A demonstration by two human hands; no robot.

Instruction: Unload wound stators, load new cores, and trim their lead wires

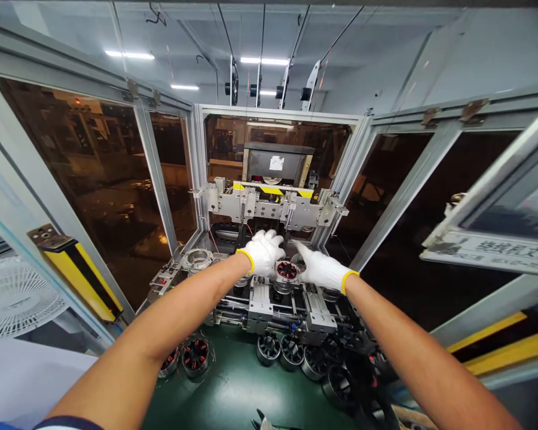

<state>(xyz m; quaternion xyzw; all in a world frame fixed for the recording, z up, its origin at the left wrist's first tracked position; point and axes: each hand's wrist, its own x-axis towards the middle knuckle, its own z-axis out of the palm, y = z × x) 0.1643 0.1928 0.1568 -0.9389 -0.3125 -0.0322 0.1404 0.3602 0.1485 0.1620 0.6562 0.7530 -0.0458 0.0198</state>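
Both my hands wear white knit gloves with yellow cuffs. My left hand is curled just left of a round motor stator with red windings, which sits in the fixture of an assembly machine. My right hand reaches in from the right, its fingertips at the stator's right rim. I cannot tell whether either hand grips the stator. Its lower part is hidden by the hands and the fixture.
Several dark metal ring parts and wound stators stand on the green bench below the machine. Pliers lie at the bottom edge. Open glass doors flank the machine, with a yellow light curtain at left.
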